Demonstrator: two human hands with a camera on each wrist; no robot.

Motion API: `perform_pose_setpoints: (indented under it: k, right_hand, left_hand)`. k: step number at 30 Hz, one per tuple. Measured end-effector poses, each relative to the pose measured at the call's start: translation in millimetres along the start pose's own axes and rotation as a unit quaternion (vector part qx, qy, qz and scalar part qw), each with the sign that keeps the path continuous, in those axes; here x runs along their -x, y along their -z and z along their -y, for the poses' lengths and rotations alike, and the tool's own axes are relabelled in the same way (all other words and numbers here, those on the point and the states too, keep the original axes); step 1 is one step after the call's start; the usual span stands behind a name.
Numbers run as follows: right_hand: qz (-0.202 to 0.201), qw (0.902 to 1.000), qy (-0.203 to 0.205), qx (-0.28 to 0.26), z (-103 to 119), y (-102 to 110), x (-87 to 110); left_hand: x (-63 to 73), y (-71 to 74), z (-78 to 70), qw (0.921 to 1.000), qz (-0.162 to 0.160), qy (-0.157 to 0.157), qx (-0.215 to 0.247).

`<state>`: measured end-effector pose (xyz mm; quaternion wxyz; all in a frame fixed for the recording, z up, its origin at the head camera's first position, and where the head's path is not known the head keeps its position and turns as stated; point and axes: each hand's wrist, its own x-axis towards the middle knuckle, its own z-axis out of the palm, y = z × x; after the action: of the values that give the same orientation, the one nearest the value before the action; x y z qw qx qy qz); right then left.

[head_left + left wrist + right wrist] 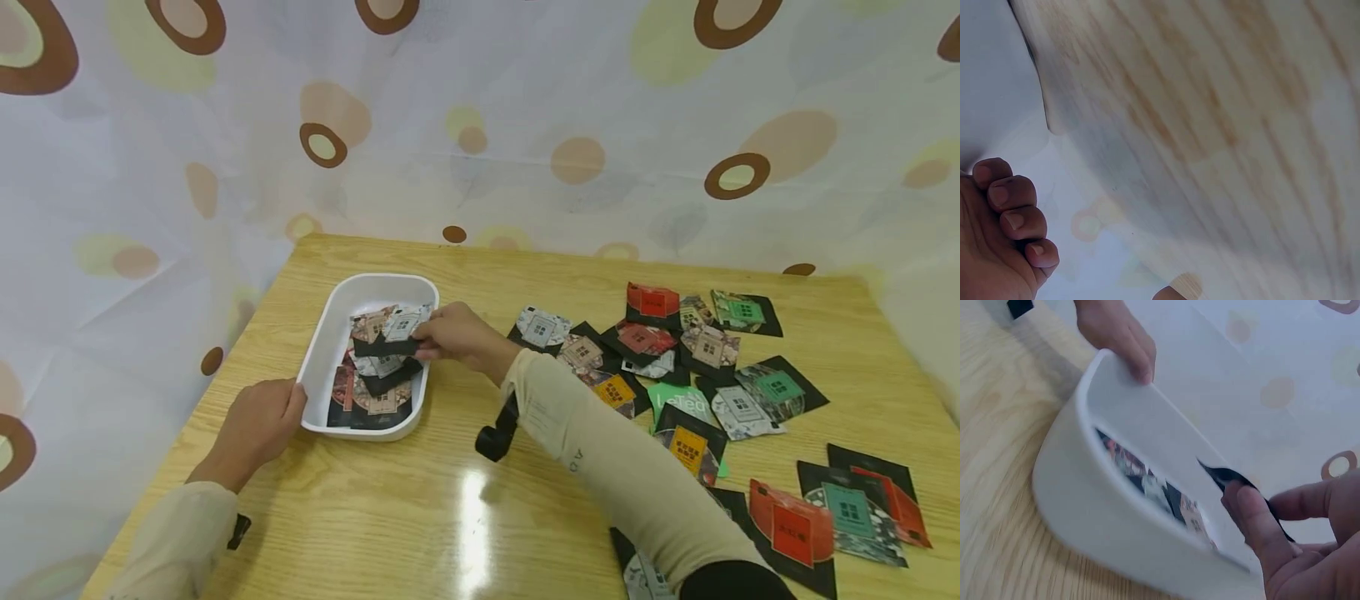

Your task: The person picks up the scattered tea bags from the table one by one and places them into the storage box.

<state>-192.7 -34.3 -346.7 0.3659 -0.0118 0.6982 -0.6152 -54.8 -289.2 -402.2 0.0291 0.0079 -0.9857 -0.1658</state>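
Note:
A white plastic bin [318, 367] stands on the table's left part, with several tea sachets [382, 404] lying in it. My left hand [258, 425] grips its near left corner, thumb over the rim; in the left wrist view the fingers of that hand [1013, 203] are curled, and what they hold is out of sight. Over the bin's right side, my right hand [457, 337] pinches a black and silver-grey tea sachet [405, 323] by its edge. Seen from the right wrist, this sachet [1229, 475] is edge-on between thumb and fingers, above the rim.
Many more tea sachets with red, green, orange and grey labels lie scattered and overlapping on the right of the wooden table [405, 500], among them a red one [791, 529] and a bright green one [678, 400]. A patterned cloth [480, 108] hangs behind the table.

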Motion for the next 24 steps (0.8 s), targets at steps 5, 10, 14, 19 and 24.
perform_pose_setpoints:
  k: [5, 10, 14, 19, 24]
  right_hand:
    - [-0.009, 0.9997, -0.011, -0.018, 12, -23, -11.4]
    - [-0.025, 0.9996, 0.011, -0.011, 17, -28, -14.9]
    - [-0.02, 0.9983, 0.036, 0.041, 16, -24, -12.4]
    - [-0.006, 0.9836, 0.081, 0.161, 18, -13, 4.1]
    - [-0.016, 0.9727, 0.11, 0.204, 26, 23, 26.8]
  left_hand:
    - [-0.1, -1.2, -0.9, 1.0, 0.001, 0.0, 0.0]
    - [0.3, 1.5, 0.6, 0.9999, -0.005, -0.006, -0.006]
    - [-0.1, 4.0, 0.1, 0.9998, -0.01, -0.014, -0.008]
    - [1.0, 4.2, 0.2, 1.0, -0.003, -0.008, -0.005]
    - [1.4, 2.2, 1.0, 1.0, -0.001, -0.006, -0.005]
